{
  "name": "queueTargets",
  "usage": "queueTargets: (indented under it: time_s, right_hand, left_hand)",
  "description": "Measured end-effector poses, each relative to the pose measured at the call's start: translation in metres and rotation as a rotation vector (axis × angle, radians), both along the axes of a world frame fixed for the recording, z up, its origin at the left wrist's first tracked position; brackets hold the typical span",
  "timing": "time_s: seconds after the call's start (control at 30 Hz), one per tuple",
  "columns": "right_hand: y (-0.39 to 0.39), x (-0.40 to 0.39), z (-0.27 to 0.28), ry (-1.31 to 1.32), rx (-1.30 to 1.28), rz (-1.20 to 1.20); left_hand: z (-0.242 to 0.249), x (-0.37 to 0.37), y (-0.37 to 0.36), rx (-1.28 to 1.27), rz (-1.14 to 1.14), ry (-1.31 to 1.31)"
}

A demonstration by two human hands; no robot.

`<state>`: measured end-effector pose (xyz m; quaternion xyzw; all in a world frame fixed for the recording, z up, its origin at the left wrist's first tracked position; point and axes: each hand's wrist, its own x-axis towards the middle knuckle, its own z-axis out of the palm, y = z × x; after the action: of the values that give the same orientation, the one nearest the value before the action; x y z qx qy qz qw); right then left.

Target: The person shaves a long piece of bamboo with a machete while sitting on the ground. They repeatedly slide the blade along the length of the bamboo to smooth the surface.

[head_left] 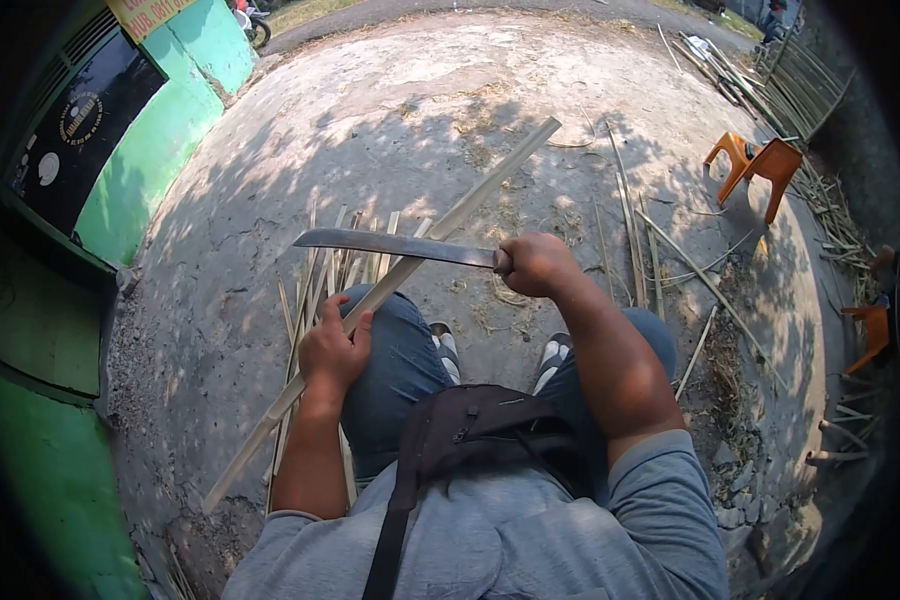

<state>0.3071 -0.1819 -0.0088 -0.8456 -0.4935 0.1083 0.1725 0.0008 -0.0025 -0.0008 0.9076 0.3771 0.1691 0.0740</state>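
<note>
My right hand [538,264] is closed round the handle of a machete [400,244], its long dark blade pointing left. The blade lies across a long pale bamboo strip [480,192], touching or very close to it. My left hand [334,345] grips that strip over my left knee, thumb on the near side. The strip slants from the lower left up to the far right. More bamboo strips [305,270] lie on the ground beside my left leg, partly hidden by my arm and knee.
A black bag [495,425] rests at my waist. Loose strips [630,240] lie on the concrete [370,180] to the right. An orange plastic chair [760,165] lies tipped at the right. A green wall [130,190] stands left; sticks [710,65] are piled at the far right.
</note>
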Motion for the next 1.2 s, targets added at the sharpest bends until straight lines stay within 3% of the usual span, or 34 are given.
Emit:
queueTargets:
  time_s: [0.6, 0.83, 0.93, 1.07, 1.2]
  right_hand:
    - [0.002, 0.004, -0.001, -0.009, 0.012, -0.018]
    - [-0.013, 0.043, -0.013, 0.190, 0.109, -0.341]
    - [-0.017, 0.034, -0.002, 0.129, 0.094, -0.349]
    - [-0.003, 0.005, -0.003, 0.135, 0.007, -0.253]
    - [0.012, -0.022, 0.012, -0.057, -0.134, 0.021]
  left_hand:
    - [-0.001, -0.001, 0.001, 0.023, -0.025, -0.046]
    - [0.000, -0.004, 0.000, 0.027, -0.004, -0.052]
    - [-0.001, 0.000, 0.000, 0.046, -0.012, -0.062]
    - [0.005, 0.002, -0.004, 0.006, 0.014, -0.017]
    - [-0.001, 0.000, 0.000, 0.036, -0.004, -0.014]
